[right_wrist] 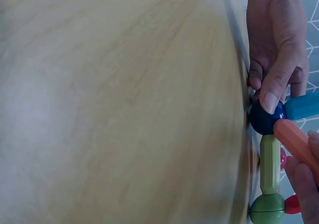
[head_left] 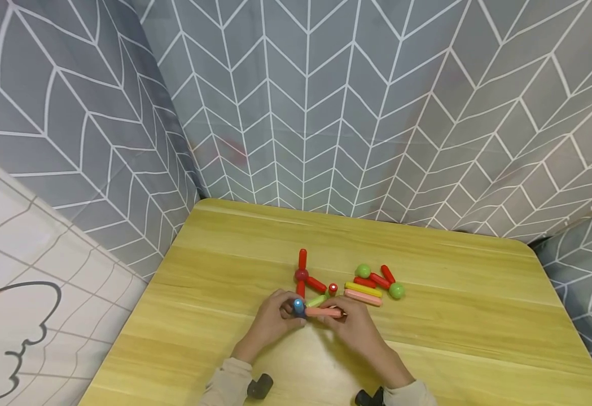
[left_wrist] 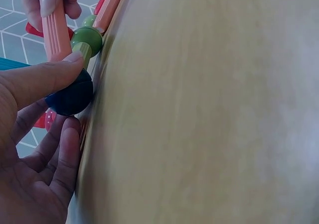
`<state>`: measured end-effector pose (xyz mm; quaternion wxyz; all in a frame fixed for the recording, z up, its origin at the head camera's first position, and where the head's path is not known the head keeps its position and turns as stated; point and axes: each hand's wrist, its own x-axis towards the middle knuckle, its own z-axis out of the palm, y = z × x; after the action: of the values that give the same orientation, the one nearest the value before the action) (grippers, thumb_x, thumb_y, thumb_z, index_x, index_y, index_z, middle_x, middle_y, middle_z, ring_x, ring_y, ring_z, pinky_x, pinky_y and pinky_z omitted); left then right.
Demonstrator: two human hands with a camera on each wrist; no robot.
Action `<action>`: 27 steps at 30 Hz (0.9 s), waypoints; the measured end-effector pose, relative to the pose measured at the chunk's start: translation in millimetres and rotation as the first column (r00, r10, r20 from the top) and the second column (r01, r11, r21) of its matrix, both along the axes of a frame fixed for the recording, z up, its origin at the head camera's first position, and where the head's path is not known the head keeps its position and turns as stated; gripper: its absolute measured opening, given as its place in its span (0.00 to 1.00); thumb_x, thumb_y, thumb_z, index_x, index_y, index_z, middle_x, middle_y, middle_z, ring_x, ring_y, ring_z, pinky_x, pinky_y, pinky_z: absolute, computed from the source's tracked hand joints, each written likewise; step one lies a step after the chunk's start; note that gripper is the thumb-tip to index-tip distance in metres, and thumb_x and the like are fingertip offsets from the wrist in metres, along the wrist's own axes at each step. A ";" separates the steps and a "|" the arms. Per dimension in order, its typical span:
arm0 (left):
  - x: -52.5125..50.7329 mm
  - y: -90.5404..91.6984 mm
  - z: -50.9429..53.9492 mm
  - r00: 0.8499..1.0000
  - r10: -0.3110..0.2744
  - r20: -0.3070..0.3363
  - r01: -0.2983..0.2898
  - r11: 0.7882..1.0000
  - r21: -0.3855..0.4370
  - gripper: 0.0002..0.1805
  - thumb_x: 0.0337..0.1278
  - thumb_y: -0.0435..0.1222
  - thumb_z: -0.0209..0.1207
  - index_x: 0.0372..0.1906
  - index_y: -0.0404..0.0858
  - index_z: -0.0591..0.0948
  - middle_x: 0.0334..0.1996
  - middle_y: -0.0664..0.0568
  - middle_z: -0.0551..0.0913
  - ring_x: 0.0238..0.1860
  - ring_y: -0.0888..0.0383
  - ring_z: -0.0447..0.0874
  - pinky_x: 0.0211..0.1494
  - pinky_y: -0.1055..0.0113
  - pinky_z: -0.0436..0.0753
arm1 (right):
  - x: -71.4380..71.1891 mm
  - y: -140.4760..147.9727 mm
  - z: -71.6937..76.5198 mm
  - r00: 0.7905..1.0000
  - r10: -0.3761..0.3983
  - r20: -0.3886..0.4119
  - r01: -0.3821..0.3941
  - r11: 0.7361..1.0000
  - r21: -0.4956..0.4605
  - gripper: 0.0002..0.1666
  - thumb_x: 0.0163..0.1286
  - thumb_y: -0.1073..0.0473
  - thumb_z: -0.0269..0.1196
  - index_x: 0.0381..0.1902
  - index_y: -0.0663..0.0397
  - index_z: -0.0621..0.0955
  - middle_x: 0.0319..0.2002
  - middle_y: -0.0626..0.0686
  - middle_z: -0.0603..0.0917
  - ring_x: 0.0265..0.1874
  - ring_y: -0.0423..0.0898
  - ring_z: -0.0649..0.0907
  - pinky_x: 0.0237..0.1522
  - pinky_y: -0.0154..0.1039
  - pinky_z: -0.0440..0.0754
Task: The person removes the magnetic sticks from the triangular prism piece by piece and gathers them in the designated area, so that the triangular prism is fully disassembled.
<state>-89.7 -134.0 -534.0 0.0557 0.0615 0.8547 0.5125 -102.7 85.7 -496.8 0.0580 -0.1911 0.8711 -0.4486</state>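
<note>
The left hand (head_left: 271, 320) (left_wrist: 30, 184) grips a dark blue ball (left_wrist: 72, 94) (right_wrist: 266, 118), thumb on top and fingers below. A blue stick (head_left: 298, 305) (right_wrist: 301, 106) and a light green stick (head_left: 316, 301) (right_wrist: 270, 164) join that ball. The right hand (head_left: 358, 330) (right_wrist: 301, 184) pinches a salmon stick (head_left: 323, 312) (left_wrist: 56, 35) between thumb and fingers, its far end touching the ball; whether it is attached I cannot tell. At the light green stick's other end is a green ball (left_wrist: 87, 39) (right_wrist: 267, 209), bearing a red stick (head_left: 333, 288).
Beyond the left hand, red sticks (head_left: 316, 283) radiate from a dark red ball (head_left: 301, 274). Right of these lie a yellow stick (head_left: 363, 289), another salmon stick (head_left: 363, 297), and red sticks (head_left: 388, 274) beside green balls (head_left: 397, 290). Patterned curtains (head_left: 326, 113) hang behind the wooden table (head_left: 478, 316).
</note>
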 end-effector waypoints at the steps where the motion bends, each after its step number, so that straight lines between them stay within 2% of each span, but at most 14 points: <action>1: 0.0 -0.1 -0.3 1.000 0.001 0.002 -0.001 1.000 -0.001 0.21 0.47 0.35 0.76 0.49 0.44 0.85 0.38 0.53 0.77 0.39 0.60 0.74 0.41 0.74 0.79 | 0.1 -0.5 -0.9 1.000 -0.003 0.000 0.003 1.000 0.003 0.08 0.60 0.60 0.73 0.37 0.44 0.87 0.34 0.43 0.88 0.31 0.35 0.75 0.34 0.28 0.76; 14: 0.1 0.0 -2.9 1.000 -0.003 0.002 0.003 1.000 0.011 0.20 0.47 0.35 0.76 0.48 0.45 0.85 0.39 0.54 0.77 0.39 0.60 0.75 0.41 0.74 0.79 | 1.0 -5.6 -9.7 1.000 0.000 0.013 0.000 1.000 0.019 0.09 0.59 0.60 0.74 0.38 0.44 0.88 0.39 0.45 0.90 0.36 0.36 0.82 0.38 0.29 0.79; 21: 0.0 -2.2 -5.5 1.000 -0.016 -0.022 0.017 1.000 0.012 0.20 0.48 0.35 0.75 0.49 0.44 0.84 0.38 0.54 0.77 0.38 0.61 0.74 0.40 0.74 0.79 | 1.0 -9.5 -14.8 1.000 0.003 0.027 -0.003 1.000 0.000 0.10 0.59 0.60 0.74 0.39 0.44 0.88 0.39 0.44 0.90 0.37 0.37 0.83 0.39 0.29 0.80; 27: -1.5 -1.7 -5.7 1.000 -0.012 -0.019 0.012 1.000 0.016 0.20 0.47 0.34 0.76 0.48 0.45 0.85 0.38 0.53 0.78 0.39 0.60 0.75 0.40 0.74 0.80 | 1.3 -14.2 -21.1 1.000 0.011 0.002 -0.011 1.000 -0.005 0.12 0.59 0.60 0.74 0.42 0.47 0.88 0.41 0.47 0.90 0.41 0.42 0.86 0.42 0.31 0.83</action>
<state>-91.1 -135.7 -539.7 0.0503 0.0717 0.8506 0.5184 -101.4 71.5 -517.9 0.0609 -0.1957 0.8690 -0.4504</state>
